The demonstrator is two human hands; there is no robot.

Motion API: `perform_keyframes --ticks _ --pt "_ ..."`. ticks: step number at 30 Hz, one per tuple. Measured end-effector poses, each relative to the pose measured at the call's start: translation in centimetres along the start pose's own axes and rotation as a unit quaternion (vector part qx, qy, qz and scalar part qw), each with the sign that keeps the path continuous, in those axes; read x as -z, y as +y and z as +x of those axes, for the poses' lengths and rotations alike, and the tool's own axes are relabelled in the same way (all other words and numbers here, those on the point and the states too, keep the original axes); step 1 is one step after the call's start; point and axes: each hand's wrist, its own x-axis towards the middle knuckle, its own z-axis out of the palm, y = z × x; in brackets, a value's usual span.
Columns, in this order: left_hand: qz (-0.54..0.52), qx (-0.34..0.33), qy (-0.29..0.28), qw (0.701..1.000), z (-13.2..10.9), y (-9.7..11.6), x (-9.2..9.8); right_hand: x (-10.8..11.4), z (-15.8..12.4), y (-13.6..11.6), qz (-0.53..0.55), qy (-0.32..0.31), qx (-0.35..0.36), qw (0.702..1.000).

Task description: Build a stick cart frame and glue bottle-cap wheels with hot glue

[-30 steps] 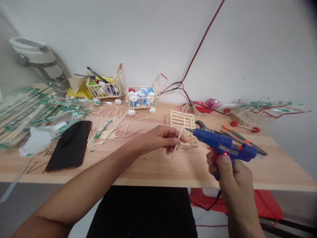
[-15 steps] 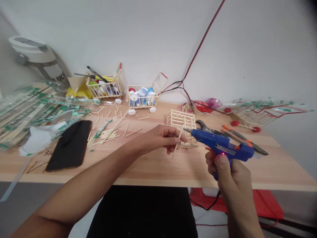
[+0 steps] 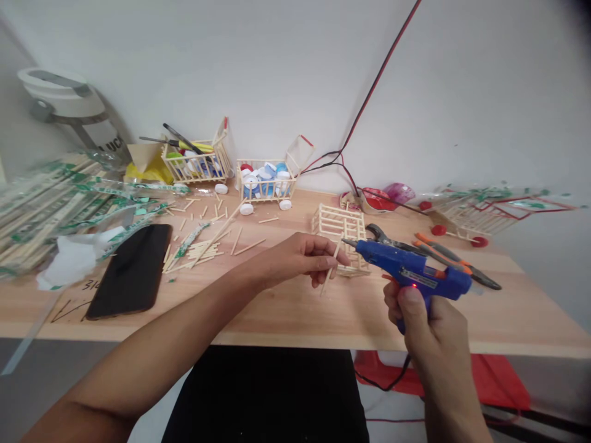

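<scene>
My left hand (image 3: 300,258) pinches a short thin wooden stick (image 3: 330,271) above the wooden table (image 3: 295,307), the stick slanting up to the right. My right hand (image 3: 422,320) grips a blue hot glue gun (image 3: 410,267) by its handle. Its nozzle points left and sits at the stick's upper end. Just behind the stick stands a small open frame of glued sticks (image 3: 339,229).
Pliers with orange handles (image 3: 438,252) lie right of the frame. Two stick-built carts (image 3: 265,178) with bottle caps and tools stand at the back. A black phone (image 3: 132,267), loose sticks (image 3: 203,246) and packets of sticks (image 3: 50,203) fill the left. Red and black wires (image 3: 351,141) run up the wall.
The glue gun has drifted slightly left, its nozzle closing on the tip of the stick. My left hand and the stick have hardly moved.
</scene>
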Motion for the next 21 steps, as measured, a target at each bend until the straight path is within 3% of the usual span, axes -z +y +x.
perform_keyframes --ticks 14,21 --pt "0.007 -0.003 -0.002 1.000 -0.04 0.29 -0.08 0.40 0.10 0.82 -0.083 0.004 0.052 0.995" --pt "0.015 -0.004 -0.002 1.000 -0.09 0.35 -0.09 0.31 -0.22 0.07 -0.068 0.005 0.032 0.997"
